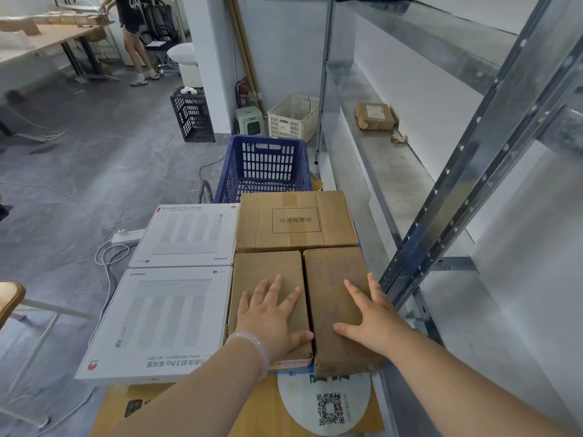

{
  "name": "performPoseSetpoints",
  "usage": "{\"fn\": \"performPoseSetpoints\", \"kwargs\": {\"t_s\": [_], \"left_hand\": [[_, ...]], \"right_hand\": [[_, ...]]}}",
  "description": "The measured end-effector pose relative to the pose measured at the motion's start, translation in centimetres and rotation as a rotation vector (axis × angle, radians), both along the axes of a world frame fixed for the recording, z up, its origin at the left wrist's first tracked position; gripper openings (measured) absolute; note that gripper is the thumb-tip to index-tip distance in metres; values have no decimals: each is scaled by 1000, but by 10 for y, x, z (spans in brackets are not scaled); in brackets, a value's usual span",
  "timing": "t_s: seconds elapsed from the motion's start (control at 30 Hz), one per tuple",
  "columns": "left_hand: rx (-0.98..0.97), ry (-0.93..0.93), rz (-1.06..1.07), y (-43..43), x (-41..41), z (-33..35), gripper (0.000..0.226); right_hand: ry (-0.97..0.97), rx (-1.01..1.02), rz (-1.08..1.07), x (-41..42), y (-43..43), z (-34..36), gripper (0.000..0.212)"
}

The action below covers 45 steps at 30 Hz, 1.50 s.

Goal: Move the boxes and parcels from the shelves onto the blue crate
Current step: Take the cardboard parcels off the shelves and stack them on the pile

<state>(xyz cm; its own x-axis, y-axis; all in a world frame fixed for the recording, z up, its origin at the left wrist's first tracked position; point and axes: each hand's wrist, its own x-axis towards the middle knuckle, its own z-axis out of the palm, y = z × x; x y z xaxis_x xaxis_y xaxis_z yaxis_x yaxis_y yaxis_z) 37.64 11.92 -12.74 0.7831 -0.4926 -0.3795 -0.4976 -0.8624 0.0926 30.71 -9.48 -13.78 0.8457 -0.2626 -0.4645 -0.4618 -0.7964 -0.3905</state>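
In the head view both hands lie flat on two brown boxes at the picture's 6 o'clock. The left hand [272, 313], a pale bracelet [252, 348] at its wrist, rests palm down on the left small box [268, 272], its fingers [273, 287] straight and spread, gripping nothing, the thumb at the box's near right edge. The right hand [369, 320] rests the same way on the right small box [334, 279], fingers spread wide, thumb pointing toward 9 o'clock, nothing held. The two small boxes stand side by side, touching. At their 12 o'clock, touching both, sits a larger brown box [296, 220] with a printed rectangle on top. At their 9 o'clock lie two flat white boxes, the near white box [161, 323] and the far white box [186, 234]. A cardboard sheet [252, 405] with a round QR sticker [325, 402] shows at the near side; what carries the boxes is hidden. The blue crate [265, 165] stands on the floor at 12 o'clock, just beyond the larger box. At 1 o'clock a brown parcel [375, 116] lies on the metal shelf [394, 178]. Beyond the crate stand a white basket [293, 118], a green stool [249, 121] and a black crate [192, 116]; a person [132, 36] stands far off at 11 o'clock
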Motion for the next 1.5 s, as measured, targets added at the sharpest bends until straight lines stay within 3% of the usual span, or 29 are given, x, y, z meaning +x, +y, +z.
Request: {"fn": "performPoseSetpoints", "kwargs": {"t_s": [0.27, 0.43, 0.6, 1.07, 1.27, 1.5], "left_hand": [[-93, -47, -3, -11, 3, 12, 85], [-187, -120, -129, -38, -2, 29, 84], [-293, -228, -408, -72, -25, 57, 83], [-314, -103, -1100, -117, -216, 63, 78], [-372, -20, -1205, -126, -274, 64, 74], [-299, 52, -1164, -138, -294, 47, 73]], "right_hand": [[-140, -143, 29, -5, 0, 15, 100], [-210, -316, -16, -36, -6, 38, 100], [-257, -386, -287, -94, -9, 60, 101], [-164, -615, -957, -329, 90, 78, 93], [-101, -544, -1138, -394, 112, 80, 91], [-33, -498, -1128, -423, 99, 63, 80]]}}
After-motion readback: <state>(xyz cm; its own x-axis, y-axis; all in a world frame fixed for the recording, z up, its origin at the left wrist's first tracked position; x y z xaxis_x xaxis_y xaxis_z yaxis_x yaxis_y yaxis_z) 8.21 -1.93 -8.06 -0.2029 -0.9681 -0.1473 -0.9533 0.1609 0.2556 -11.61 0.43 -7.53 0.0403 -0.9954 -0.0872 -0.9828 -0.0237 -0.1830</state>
